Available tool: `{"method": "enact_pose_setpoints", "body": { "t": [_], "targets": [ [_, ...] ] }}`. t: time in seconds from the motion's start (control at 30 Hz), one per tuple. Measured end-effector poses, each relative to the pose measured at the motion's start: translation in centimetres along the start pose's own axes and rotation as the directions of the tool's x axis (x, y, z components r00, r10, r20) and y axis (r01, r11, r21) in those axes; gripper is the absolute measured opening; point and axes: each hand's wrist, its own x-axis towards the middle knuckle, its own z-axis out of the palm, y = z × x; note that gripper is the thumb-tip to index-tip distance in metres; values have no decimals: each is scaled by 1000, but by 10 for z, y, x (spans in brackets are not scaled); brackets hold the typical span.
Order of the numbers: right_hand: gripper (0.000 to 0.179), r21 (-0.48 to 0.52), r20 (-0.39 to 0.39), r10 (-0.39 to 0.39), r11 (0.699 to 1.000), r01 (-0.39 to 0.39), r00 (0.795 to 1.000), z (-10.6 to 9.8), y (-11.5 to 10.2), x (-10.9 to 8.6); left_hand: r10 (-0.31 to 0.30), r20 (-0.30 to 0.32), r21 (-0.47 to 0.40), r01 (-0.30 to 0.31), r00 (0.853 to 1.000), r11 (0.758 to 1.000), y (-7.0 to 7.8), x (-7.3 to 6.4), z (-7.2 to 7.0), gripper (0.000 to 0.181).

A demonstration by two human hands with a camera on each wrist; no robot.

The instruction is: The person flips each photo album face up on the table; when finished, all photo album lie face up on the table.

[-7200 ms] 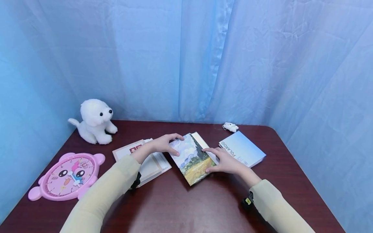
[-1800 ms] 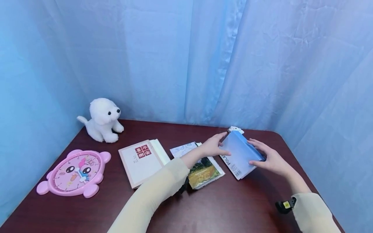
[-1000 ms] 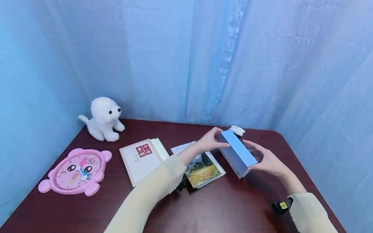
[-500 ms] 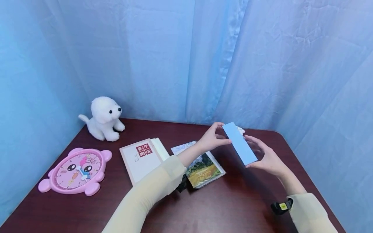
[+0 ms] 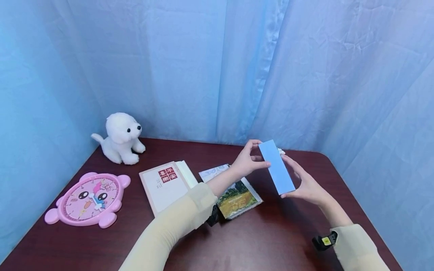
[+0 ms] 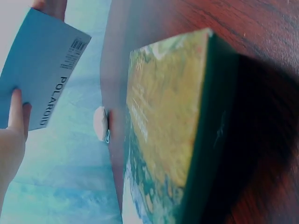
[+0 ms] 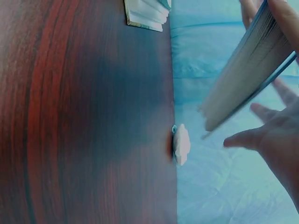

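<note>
A blue book [image 5: 277, 167] lettered POLAROID is up off the table, its plain light-blue spine facing the head camera. My left hand [image 5: 244, 162] holds its left side, fingertips on the lettered cover [image 6: 39, 70] in the left wrist view. From the other side my right hand [image 5: 306, 188] grips it, thumb at the near end and fingers partly hidden behind. In the right wrist view the page edges [image 7: 247, 74] show. Under my left forearm lies a book with a painted landscape cover [image 5: 237, 199].
A white book with red characters [image 5: 164, 192] lies left of the landscape book, partly under my sleeve. Farther left are a pink clock [image 5: 79, 203] and a white plush dog [image 5: 122, 139]. A small white toy [image 7: 181, 144] sits at the table's back edge.
Earlier both hands were on the landscape book; they have since moved right to the blue book. It has been lifted and tipped up from lying flat, spine now toward the head camera.
</note>
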Motion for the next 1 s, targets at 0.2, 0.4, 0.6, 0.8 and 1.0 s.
{"method": "enact_pose_setpoints", "body": {
  "t": [0.2,0.4,0.6,0.8,1.0],
  "targets": [
    [117,72,70,-36,997,31,997,-1,31,-1,25,6,-52,-25,1000,998,-1,1,-1,58],
    [86,92,90,-48,995,39,995,0,36,-3,37,59,-74,-33,998,997,-4,-1,-4,51],
    [92,-27,30,57,998,-56,998,5,40,-3,40,108,-55,-34,993,998,-11,-2,-4,49],
    [99,-95,36,168,982,-164,985,6,49,-6,17,135,-47,-11,991,999,-25,-4,-2,49],
    [102,-199,49,213,959,-199,976,8,57,-12,-39,160,-39,46,986,998,-39,-4,-1,52]
  ]
}}
